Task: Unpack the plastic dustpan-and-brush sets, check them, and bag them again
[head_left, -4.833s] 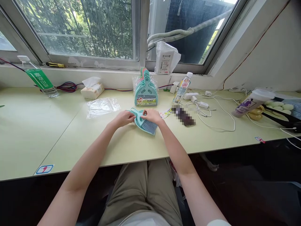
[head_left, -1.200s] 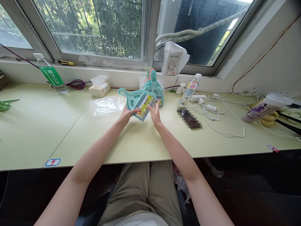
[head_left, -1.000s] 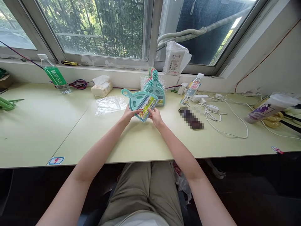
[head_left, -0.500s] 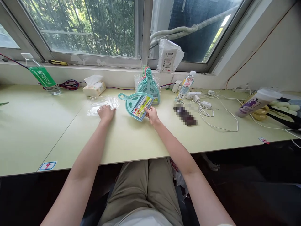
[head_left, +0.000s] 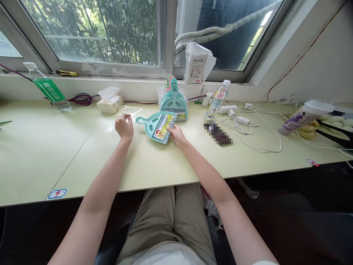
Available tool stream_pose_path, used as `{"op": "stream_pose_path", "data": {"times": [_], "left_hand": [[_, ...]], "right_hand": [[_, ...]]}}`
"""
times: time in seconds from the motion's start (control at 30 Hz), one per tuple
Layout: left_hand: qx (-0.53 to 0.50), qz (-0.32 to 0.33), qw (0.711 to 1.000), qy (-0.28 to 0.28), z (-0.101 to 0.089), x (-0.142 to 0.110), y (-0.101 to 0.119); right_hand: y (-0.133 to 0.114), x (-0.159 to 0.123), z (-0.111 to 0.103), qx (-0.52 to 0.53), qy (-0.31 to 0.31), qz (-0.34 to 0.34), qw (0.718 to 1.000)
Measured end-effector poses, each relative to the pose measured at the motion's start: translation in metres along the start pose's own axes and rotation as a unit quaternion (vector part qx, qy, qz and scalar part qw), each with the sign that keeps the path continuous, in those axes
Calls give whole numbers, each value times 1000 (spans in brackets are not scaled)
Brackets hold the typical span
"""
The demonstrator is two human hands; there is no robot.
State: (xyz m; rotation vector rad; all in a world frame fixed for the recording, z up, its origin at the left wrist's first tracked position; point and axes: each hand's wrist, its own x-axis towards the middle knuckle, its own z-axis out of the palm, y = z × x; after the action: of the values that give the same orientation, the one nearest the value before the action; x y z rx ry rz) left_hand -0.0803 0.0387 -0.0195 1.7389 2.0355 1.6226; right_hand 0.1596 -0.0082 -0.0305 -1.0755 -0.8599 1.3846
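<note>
My right hand (head_left: 178, 135) grips the lower right corner of a small mint-green dustpan (head_left: 150, 127) with a brush fitted in it and a yellow printed label. The dustpan is tilted above the table, its looped handle toward the left. Left of it, my left hand (head_left: 124, 127) is raised with curled fingers, thumb and index finger pinched together on a clear plastic bag (head_left: 131, 109). The bag's film shows behind and beside this hand; the exact grip point is hard to see. Behind the dustpan stands a row of similar dustpan sets (head_left: 173, 99) in clear wrapping.
A tissue pack (head_left: 110, 101) and a green-labelled bottle (head_left: 52, 92) stand at the back left. To the right are another bottle (head_left: 218, 99), a pixelated dark object (head_left: 217, 133), white cables (head_left: 261, 147) and a lidded cup (head_left: 305, 116). A yellow cutter (head_left: 66, 73) lies on the sill.
My left hand has lifted from lying on the plastic bag into a pinch, and the bag has shifted with it. The dustpan in my right hand has moved slightly left and down.
</note>
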Motion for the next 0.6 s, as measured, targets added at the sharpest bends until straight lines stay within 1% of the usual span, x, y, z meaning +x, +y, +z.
{"op": "stream_pose_path", "data": {"times": [0.03, 0.1, 0.17, 0.23, 0.3, 0.37, 0.5, 0.53, 0.6], "left_hand": [[-16, 9, 1000, 5, 0, 0, 1], [-45, 48, 998, -4, 0, -2, 5], [-62, 99, 993, -31, 3, -6, 10], [-71, 146, 985, -66, 6, -12, 18], [-75, 174, 978, -92, 7, -18, 25], [-72, 168, 980, -84, 6, -21, 28], [-71, 103, 992, -1, -2, -12, 20], [-75, 89, 993, 10, -4, -8, 17], [-88, 72, 993, 11, -7, -3, 11]], "right_hand": [[-1, -1, 0, -4, -8, 0, 1000], [-2, -2, 2, -5, -21, -3, 1000], [-1, -3, 3, 1, -21, -9, 1000], [-1, -3, 3, 13, -5, -17, 1000], [-1, -3, 3, 26, 10, -21, 999], [-3, -4, 2, 34, 5, -21, 999], [-10, -5, 1, 32, -38, -29, 998], [-11, -5, 1, 30, -43, -32, 998], [-11, -6, 1, 29, -42, -40, 998]]}}
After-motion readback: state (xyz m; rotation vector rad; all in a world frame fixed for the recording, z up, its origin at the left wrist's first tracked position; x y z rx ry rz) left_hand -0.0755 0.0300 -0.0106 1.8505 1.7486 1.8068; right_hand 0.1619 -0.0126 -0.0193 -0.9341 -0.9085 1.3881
